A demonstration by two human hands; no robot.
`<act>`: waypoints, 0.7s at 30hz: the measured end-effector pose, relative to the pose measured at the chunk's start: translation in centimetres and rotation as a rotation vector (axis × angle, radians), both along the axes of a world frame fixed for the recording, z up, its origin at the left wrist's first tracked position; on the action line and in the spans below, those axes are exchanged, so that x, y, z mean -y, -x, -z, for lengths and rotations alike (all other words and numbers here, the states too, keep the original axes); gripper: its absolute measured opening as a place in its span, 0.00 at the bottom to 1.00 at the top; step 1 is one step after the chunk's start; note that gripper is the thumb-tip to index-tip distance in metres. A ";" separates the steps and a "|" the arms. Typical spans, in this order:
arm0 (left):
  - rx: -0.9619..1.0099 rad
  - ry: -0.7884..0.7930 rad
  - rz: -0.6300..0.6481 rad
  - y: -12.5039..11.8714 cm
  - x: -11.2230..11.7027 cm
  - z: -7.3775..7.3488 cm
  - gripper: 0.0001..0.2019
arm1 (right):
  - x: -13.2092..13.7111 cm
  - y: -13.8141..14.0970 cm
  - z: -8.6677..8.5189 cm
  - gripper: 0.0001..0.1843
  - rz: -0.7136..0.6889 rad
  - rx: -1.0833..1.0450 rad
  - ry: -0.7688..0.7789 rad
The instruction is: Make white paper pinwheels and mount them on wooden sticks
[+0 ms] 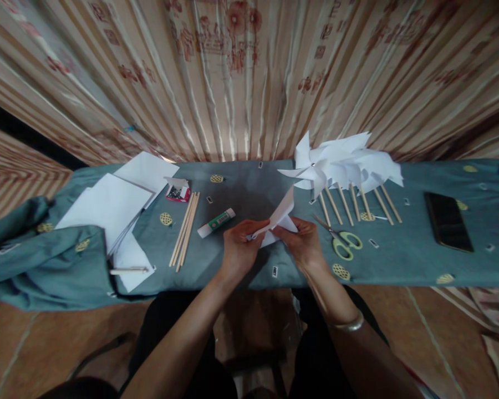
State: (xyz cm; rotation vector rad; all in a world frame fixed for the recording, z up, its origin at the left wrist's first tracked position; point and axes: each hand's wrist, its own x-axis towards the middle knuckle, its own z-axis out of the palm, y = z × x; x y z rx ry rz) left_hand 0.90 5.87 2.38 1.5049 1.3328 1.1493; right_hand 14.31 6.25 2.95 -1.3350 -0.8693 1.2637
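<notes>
Between my two hands is a white paper pinwheel (283,209), its blades bent and partly folded, held above the cloth near the front edge. My left hand (243,244) is closed on its left side, fingers pinching the paper. On the opposite side my right hand (303,241) grips the paper too, thumb and fingers together. The fingers hide the pinwheel's centre. Left of my left hand lies a glue stick (216,223) with a green label. Scissors (343,239) with light green handles rest just right of my right hand.
Finished paper pinwheels (341,163) on wooden sticks lie at the back right. Loose wooden sticks (185,233) and a small red box of pins (178,191) are left of the glue. White paper sheets (112,202) and a pen (128,270) lie far left; a phone (448,221) lies right.
</notes>
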 end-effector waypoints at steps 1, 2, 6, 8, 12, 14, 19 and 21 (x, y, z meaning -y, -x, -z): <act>0.000 0.000 0.001 0.0 0.0 0.0 0.10 | 0.0 0.0 0.0 0.07 0.005 -0.006 0.001; 0.000 -0.001 0.003 0.0 0.0 -0.1 0.10 | 0.0 0.0 0.0 0.07 0.012 -0.009 0.001; 0.019 0.012 0.004 0.0 0.0 0.0 0.08 | 0.0 0.0 0.1 0.08 0.001 -0.043 -0.002; 0.044 0.036 -0.004 0.1 -0.2 0.2 0.08 | -0.1 0.1 0.0 0.10 -0.023 -0.085 0.002; 0.095 0.070 -0.039 0.3 -0.5 0.6 0.07 | -0.1 0.0 -0.2 0.13 -0.056 -0.126 -0.001; 0.101 0.072 -0.051 0.3 -0.6 0.6 0.06 | -0.1 -0.1 -0.2 0.13 -0.068 -0.125 -0.010; 0.116 0.076 -0.055 0.3 -0.5 0.1 0.05 | -0.1 -0.5 -0.2 0.15 -0.077 -0.100 0.015; 0.089 0.071 -0.054 0.2 -0.4 -0.1 0.04 | 0.0 -0.6 -0.3 0.15 -0.082 -0.099 0.044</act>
